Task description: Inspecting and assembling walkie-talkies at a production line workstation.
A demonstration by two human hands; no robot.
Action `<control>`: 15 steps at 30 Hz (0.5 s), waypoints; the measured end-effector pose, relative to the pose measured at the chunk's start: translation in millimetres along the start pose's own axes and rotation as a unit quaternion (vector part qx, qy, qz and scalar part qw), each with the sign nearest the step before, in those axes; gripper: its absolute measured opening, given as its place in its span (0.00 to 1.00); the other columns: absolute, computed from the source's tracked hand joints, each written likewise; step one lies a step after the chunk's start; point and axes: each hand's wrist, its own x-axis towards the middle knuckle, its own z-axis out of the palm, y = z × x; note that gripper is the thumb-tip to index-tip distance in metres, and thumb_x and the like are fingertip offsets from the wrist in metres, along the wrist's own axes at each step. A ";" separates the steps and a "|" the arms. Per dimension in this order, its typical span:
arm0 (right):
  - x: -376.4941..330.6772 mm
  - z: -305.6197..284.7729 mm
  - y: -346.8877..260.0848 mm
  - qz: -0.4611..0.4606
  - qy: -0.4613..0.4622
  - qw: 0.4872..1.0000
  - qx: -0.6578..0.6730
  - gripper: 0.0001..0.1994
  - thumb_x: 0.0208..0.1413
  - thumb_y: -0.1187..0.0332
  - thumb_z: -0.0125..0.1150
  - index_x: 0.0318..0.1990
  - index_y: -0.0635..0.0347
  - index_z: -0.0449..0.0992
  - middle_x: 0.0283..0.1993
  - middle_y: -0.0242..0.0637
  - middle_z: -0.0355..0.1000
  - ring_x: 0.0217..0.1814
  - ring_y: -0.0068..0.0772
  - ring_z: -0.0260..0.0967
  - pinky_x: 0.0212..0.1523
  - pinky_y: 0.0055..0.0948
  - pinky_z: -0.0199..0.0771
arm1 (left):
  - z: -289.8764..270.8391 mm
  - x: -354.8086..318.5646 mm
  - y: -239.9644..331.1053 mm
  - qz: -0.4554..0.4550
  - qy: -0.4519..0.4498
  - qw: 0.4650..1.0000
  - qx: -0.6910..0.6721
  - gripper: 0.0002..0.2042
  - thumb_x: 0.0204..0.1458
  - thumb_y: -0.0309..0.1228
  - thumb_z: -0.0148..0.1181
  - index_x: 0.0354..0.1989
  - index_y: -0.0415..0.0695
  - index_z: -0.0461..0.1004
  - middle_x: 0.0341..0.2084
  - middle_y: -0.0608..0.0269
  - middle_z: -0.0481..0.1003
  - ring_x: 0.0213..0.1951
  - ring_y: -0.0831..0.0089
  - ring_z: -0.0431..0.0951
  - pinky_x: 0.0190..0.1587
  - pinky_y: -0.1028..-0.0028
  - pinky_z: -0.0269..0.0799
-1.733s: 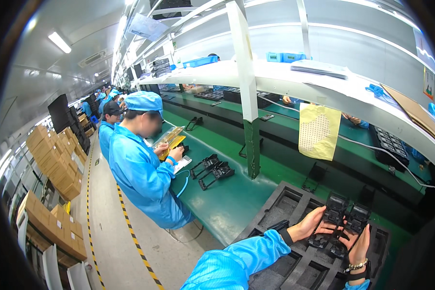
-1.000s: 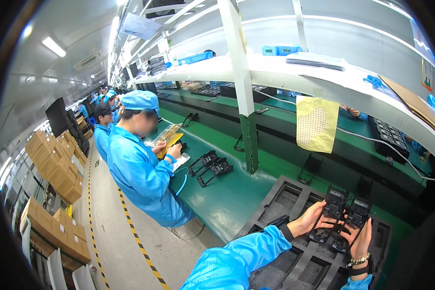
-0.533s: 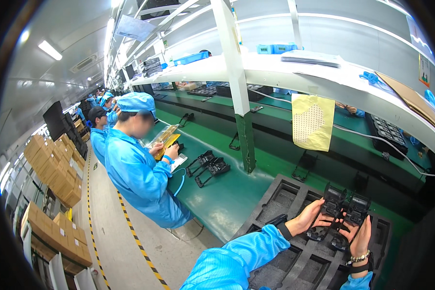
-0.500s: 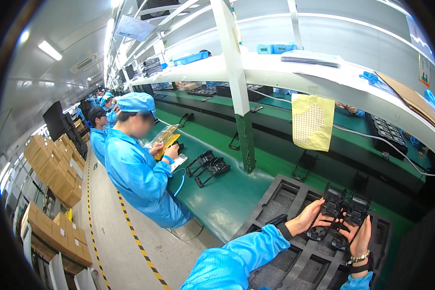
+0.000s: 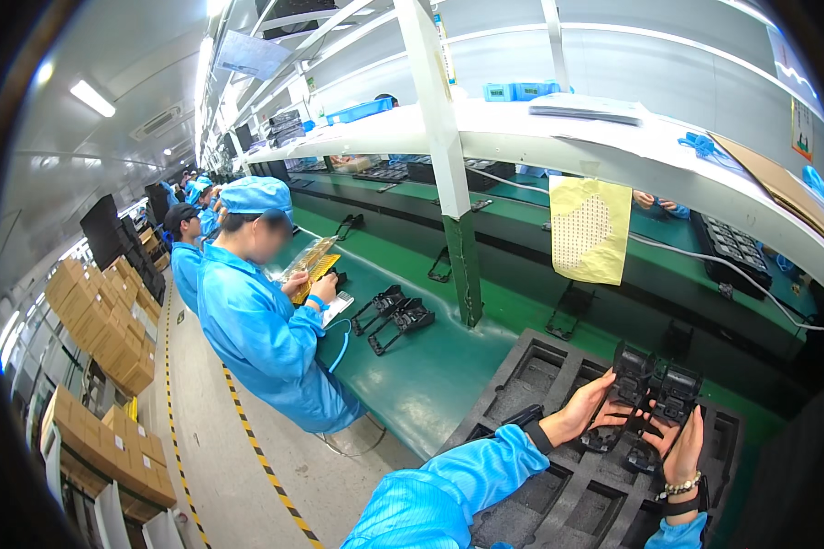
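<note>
My left hand is closed on a black plastic housing that has an open frame hanging below it. A second, matching black plastic housing is gripped in my right hand, its fingers behind the lower frame. The two housings are held upright side by side, nearly touching, over a dark foam tray. Several cut-out pockets show in the tray. Part of the fingers is hidden behind the frames.
Left of the tray, two similar black parts lie on the green bench. Beside them a person in blue handles a yellow piece. Behind the post, a green conveyor belt carries black frames. A yellow sheet hangs from the shelf.
The black frames on the conveyor belt have shifted slightly left. Both my hands and the two housings stay almost where they were.
</note>
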 end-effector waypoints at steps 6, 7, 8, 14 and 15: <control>-0.4 0.7 -0.1 0.000 -0.003 1.000 -0.009 0.31 0.67 0.42 0.32 0.64 0.57 0.62 0.56 0.45 0.72 0.53 0.40 0.74 0.40 0.33 0.84 | 3.7 -1.7 0.7 -0.001 0.007 1.000 0.001 0.28 0.66 0.53 0.36 0.67 0.48 0.58 0.61 0.57 0.69 0.56 0.63 0.74 0.56 0.66 0.68; -0.7 1.8 0.1 0.000 0.001 1.000 -0.008 0.31 0.67 0.42 0.32 0.64 0.57 0.63 0.56 0.45 0.72 0.53 0.40 0.74 0.40 0.33 0.84 | 4.4 -2.0 1.1 -0.001 0.002 1.000 0.003 0.28 0.66 0.53 0.36 0.67 0.48 0.58 0.61 0.57 0.69 0.56 0.63 0.74 0.56 0.66 0.68; -0.9 2.3 0.0 0.000 0.005 1.000 -0.007 0.31 0.67 0.42 0.31 0.63 0.57 0.63 0.56 0.45 0.72 0.53 0.40 0.74 0.39 0.32 0.84 | 5.0 -2.1 1.5 -0.001 -0.002 1.000 0.004 0.28 0.66 0.53 0.36 0.67 0.49 0.57 0.60 0.57 0.69 0.56 0.63 0.74 0.56 0.66 0.68; 0.8 -0.8 -3.7 -0.001 -0.001 1.000 -0.004 0.31 0.67 0.42 0.32 0.63 0.56 0.65 0.56 0.45 0.72 0.52 0.39 0.73 0.42 0.35 0.82 | 2.0 4.0 -0.9 -0.009 -0.007 1.000 0.001 0.27 0.67 0.51 0.36 0.68 0.50 0.54 0.62 0.55 0.67 0.58 0.59 0.73 0.59 0.60 0.67; 1.4 -3.0 -4.7 -0.003 0.005 1.000 -0.005 0.31 0.67 0.42 0.32 0.63 0.56 0.65 0.56 0.45 0.72 0.52 0.39 0.73 0.42 0.35 0.82 | -0.4 4.0 -1.6 -0.008 0.002 1.000 0.001 0.26 0.67 0.50 0.36 0.69 0.51 0.53 0.63 0.54 0.66 0.58 0.57 0.73 0.61 0.57 0.66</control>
